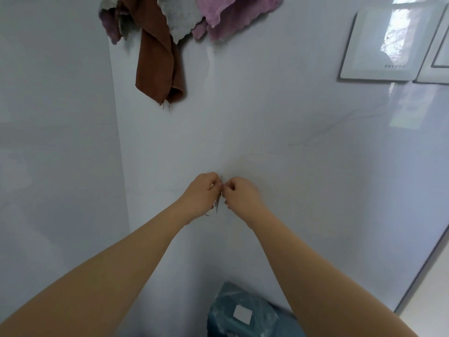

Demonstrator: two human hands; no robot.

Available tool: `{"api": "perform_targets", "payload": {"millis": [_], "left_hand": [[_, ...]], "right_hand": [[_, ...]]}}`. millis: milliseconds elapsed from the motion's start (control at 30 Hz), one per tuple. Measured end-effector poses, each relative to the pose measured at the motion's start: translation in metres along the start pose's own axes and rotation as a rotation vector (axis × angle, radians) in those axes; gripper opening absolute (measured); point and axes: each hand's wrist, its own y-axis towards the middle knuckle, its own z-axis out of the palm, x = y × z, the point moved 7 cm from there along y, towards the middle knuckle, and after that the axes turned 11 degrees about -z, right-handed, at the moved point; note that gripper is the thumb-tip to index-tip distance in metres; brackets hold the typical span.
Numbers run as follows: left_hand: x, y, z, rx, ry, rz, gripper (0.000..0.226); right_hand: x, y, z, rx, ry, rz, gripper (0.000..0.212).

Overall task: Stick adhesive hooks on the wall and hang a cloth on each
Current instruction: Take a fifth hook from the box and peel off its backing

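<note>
A thin, flat adhesive hook, seen edge-on as a grey sliver, is pinched between the curled fingers of the left hand and the right hand, close before the glossy, faintly veined white wall. High above, a limp brown cloth, a fuzzy grey cloth and a ragged-edged purple cloth are hung overlapping. Below, a crinkled teal plastic bag is seen.

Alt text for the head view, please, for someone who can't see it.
Left hand and right hand pinch a small thin piece between them, close to a glossy white wall. Above hang a brown cloth, a grey cloth and a purple cloth.
</note>
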Motion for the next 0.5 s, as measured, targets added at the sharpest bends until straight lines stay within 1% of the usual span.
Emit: {"api": "perform_targets", "payload": {"millis": [67,167,400,500], "left_hand": [[-0.004,0.0,0.001,-0.007,0.083,0.039,0.024],[0.0,0.0,0.003,0.059,0.053,0.011,0.022],[0.007,0.003,0.005,0.189,-0.313,-0.106,0.017],[0.006,0.001,0.005,0.222,-0.474,-0.135,0.02]], "right_hand": [[0.002,0.0,-0.001,0.022,-0.028,-0.019,0.015],[0.001,-0.001,-0.001,0.061,-0.027,-0.036,0.014],[-0.001,-0.003,-0.002,-0.01,0.169,-0.025,0.022],[-0.001,-0.002,-0.001,-0.036,0.26,-0.005,0.026]]}}
